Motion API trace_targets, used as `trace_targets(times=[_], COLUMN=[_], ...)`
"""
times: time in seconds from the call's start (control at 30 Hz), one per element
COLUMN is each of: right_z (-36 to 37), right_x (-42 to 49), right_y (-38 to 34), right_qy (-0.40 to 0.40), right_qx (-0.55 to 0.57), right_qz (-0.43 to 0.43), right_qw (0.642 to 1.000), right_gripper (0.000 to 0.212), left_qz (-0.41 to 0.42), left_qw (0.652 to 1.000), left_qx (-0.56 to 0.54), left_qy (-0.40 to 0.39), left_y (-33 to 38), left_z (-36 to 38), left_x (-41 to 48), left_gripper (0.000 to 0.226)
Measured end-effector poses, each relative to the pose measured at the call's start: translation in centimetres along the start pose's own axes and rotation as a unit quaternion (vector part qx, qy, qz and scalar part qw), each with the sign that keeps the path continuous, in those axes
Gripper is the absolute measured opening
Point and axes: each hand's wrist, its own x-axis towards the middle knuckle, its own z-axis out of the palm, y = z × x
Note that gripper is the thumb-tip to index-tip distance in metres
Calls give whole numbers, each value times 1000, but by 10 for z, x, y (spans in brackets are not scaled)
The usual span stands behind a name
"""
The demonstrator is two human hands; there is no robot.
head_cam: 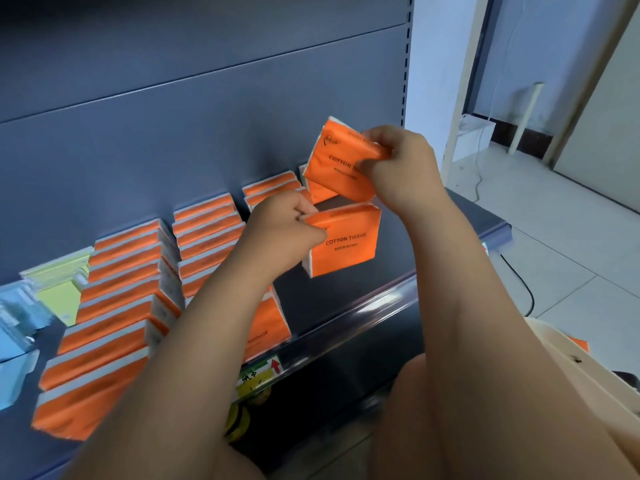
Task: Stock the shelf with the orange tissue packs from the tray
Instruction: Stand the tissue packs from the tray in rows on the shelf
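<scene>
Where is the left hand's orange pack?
Head view, right of centre: the lower orange pack, pinched at its top-left corner by the left hand, is just below the upper pack in the right hand.

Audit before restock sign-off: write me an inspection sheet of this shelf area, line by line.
Surface: dark grey metal shelf, packs across its left and middle.
Job's things: rows of flat orange tissue packs stand on it; cream plastic tray lower right, another orange pack showing there.
Clutter: yellow-green packs and pale blue packs at far left.
Hands: left hand pinches lower orange pack; right hand grips upper orange pack, tilted.
Cables: white cable and black cable on floor.
Surroundings: pale tiled floor, white box by wall.
</scene>
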Motion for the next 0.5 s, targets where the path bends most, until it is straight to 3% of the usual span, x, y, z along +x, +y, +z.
trace_targets(times=[0.5], right_z=[44], right_x=[-6], right_y=[4], right_qy=[18], right_qx=[-3], right_qz=[-3], right_qw=[1000], right_gripper=[48], left_qz=[12], left_qw=[963], left_qx=[262], left_qy=[66], left_y=[-17], left_z=[-9], left_x=[31], left_gripper=[20])
